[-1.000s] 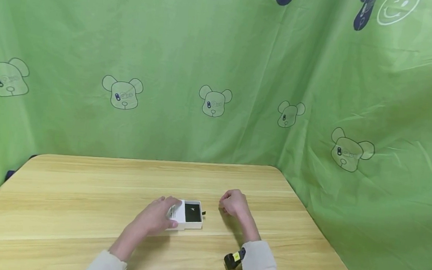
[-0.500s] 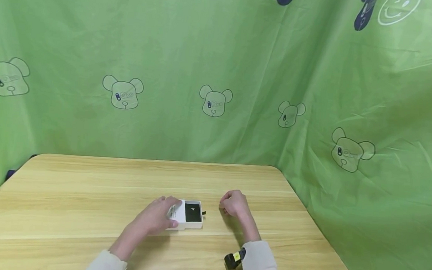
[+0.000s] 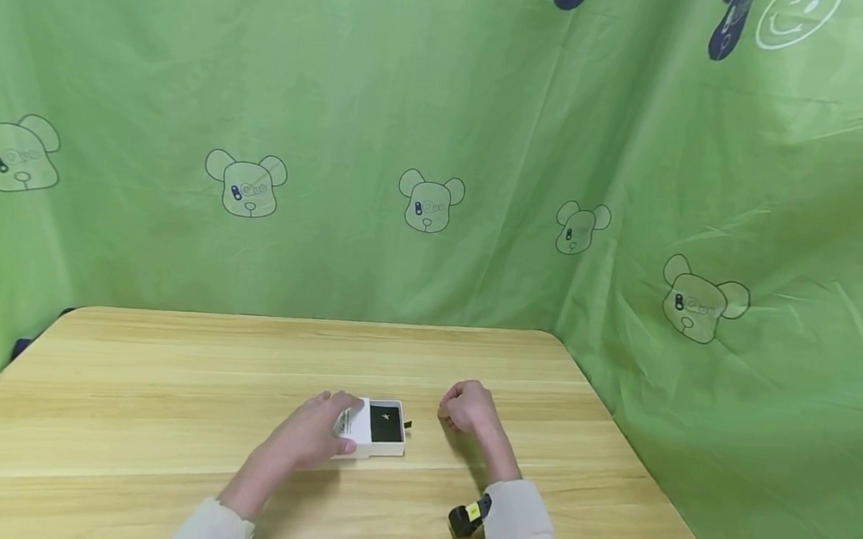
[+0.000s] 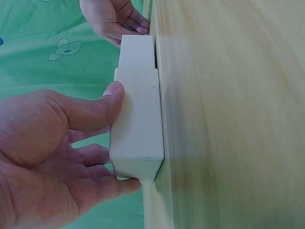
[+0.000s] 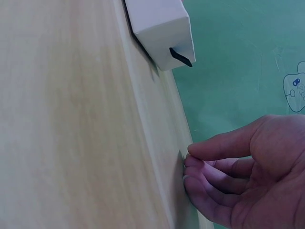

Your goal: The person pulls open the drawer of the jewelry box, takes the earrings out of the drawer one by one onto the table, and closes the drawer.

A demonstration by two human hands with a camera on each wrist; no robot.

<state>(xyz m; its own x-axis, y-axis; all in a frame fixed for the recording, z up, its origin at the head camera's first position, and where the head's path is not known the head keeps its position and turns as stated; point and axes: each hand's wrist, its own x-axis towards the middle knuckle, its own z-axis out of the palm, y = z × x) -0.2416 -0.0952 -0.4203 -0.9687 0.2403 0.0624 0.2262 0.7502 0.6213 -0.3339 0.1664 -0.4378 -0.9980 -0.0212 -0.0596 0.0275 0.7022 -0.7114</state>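
While the left hand point(image 3: 307, 429) grips the white box point(image 3: 357, 421) by its near and far sides on the worktop point(image 3: 169, 368), the right hand point(image 3: 469, 406) has curled fingers beyond its right end, and I cannot tell whether they pinch anything. Likely light, stiff card, it suits gentle side pressure, with the black tab point(image 5: 181, 57) for pulling.

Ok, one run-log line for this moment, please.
left hand: holds white box; drawer: partly out; right hand: apart from it
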